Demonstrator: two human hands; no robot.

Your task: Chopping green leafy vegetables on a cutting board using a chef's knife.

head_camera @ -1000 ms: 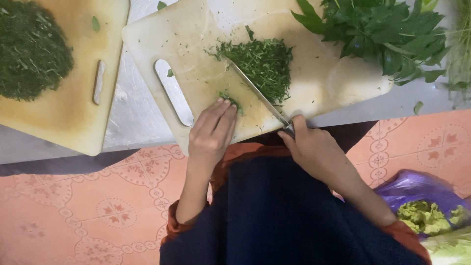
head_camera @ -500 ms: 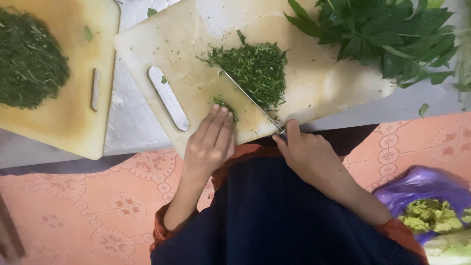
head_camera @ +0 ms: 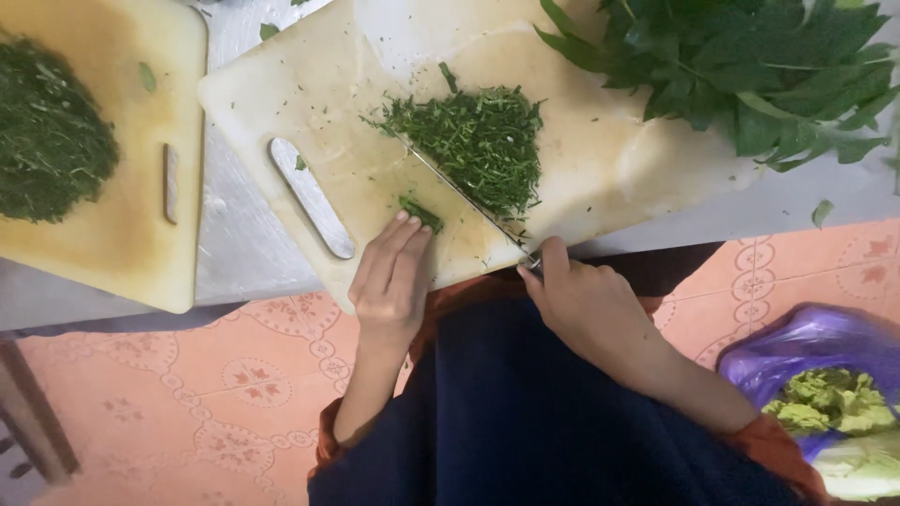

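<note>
Your right hand (head_camera: 586, 305) is closed tight around the handle of a knife (head_camera: 469, 201), with the forefinger stretched along the top toward the blade. The blade runs up and to the left across the board (head_camera: 600, 159), its edge lying along the near side of the pile of chopped herbs (head_camera: 478, 141).

Your left hand (head_camera: 392, 276) lies flat and mostly open, fingers straight and held together, grasping nothing. Its fingertips (head_camera: 412, 225) press down on a small herb bundle (head_camera: 420, 212) just left of the blade, at the board's near edge beside the slot handle.

A heap of whole leaves (head_camera: 750, 66) covers the board's far right corner. A second board (head_camera: 141, 253) sits to the left, apart from the first, carrying a dark mound of chopped greens (head_camera: 47, 141).

Down at the right, on the patterned orange floor (head_camera: 206, 384), a purple plastic bag (head_camera: 816, 342) lies open with pale green leafy scraps (head_camera: 830, 403) inside; no label shows on it.
</note>
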